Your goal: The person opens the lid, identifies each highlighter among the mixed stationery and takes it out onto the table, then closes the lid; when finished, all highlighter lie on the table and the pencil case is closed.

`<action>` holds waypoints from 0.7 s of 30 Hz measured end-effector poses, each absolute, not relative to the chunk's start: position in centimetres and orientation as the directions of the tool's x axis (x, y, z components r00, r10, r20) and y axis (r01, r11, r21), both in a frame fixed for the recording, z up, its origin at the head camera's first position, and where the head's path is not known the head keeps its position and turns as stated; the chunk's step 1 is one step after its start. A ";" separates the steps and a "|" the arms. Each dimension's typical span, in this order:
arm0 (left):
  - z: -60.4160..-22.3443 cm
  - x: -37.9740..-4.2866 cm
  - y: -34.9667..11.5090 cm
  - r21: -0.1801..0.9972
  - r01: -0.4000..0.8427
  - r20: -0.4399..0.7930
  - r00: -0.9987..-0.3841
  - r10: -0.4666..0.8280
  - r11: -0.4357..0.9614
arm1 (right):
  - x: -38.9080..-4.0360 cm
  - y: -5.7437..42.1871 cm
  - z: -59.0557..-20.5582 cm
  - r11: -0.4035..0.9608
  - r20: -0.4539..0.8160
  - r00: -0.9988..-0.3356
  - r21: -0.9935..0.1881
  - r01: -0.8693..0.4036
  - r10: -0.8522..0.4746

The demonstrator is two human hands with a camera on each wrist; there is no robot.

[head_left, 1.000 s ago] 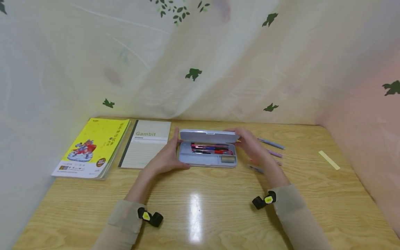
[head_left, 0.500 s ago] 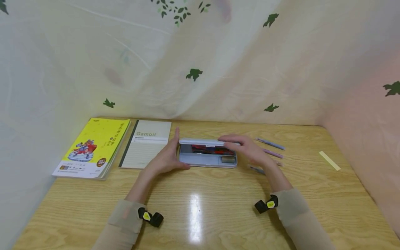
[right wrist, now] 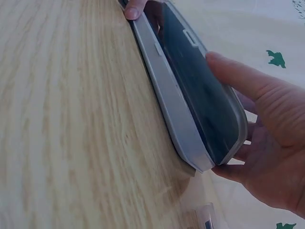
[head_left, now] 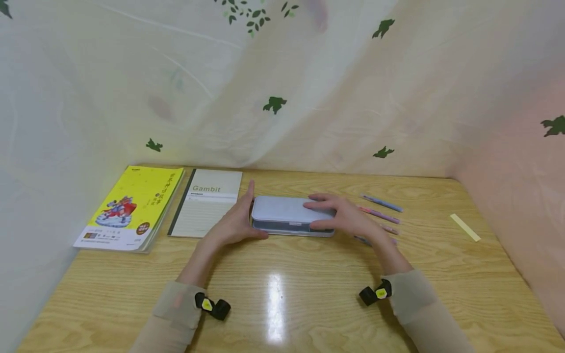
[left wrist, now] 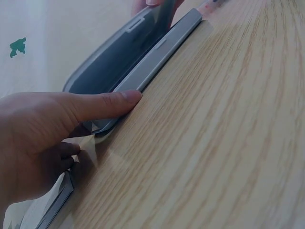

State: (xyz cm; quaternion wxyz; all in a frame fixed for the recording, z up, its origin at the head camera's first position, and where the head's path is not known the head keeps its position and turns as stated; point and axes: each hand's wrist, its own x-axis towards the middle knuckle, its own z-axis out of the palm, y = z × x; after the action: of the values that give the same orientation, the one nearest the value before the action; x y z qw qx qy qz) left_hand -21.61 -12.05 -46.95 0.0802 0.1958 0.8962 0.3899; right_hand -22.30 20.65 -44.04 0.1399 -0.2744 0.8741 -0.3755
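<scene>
A pale blue-grey pencil case (head_left: 275,208) lies on the table in the head view, its lid tilted down with a gap along the front. My left hand (head_left: 234,223) holds the case's left end. In the left wrist view the thumb of that hand (left wrist: 45,124) presses the front wall of the base. On the lid's right part is my right hand (head_left: 348,215), its thumb at the front edge and its fingers spread over the top. The right wrist view shows that thumb on the lid rim, above the dark gap of the case (right wrist: 205,95). The case's contents are hidden.
A white notebook (head_left: 207,206) and a yellow book (head_left: 132,206) lie to the left. Several pens, among them a blue pen (head_left: 381,202) and a purple pen (head_left: 381,214), lie right of the case. A pale yellow strip (head_left: 465,227) lies farther right. A patterned curtain (head_left: 309,137) hangs behind.
The raised lid has swung down toward the front, covering the pens and eraser-like block inside. My right hand has moved from the lid's right edge onto its top. The left hand stays put.
</scene>
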 end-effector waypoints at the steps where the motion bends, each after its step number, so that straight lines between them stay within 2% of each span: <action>1: -46.9 -21.6 -12.0 0.730 0.287 0.006 -0.910 0.414 0.620 | -22.3 20.6 -44.1 0.578 -0.033 -0.810 -0.718 -0.388 -0.585; 21: -46.8 -21.7 -12.1 0.663 0.302 -0.029 -0.904 0.427 0.685 | -21.4 19.3 -44.9 0.648 0.086 -0.775 -0.495 -0.578 -0.626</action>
State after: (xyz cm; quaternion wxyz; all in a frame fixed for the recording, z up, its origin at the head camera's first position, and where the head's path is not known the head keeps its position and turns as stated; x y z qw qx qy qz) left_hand -21.67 -12.07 -46.83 0.0911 0.1997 0.9134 0.3430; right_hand -21.45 19.30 -44.87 0.0466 -0.3321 0.9066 -0.2562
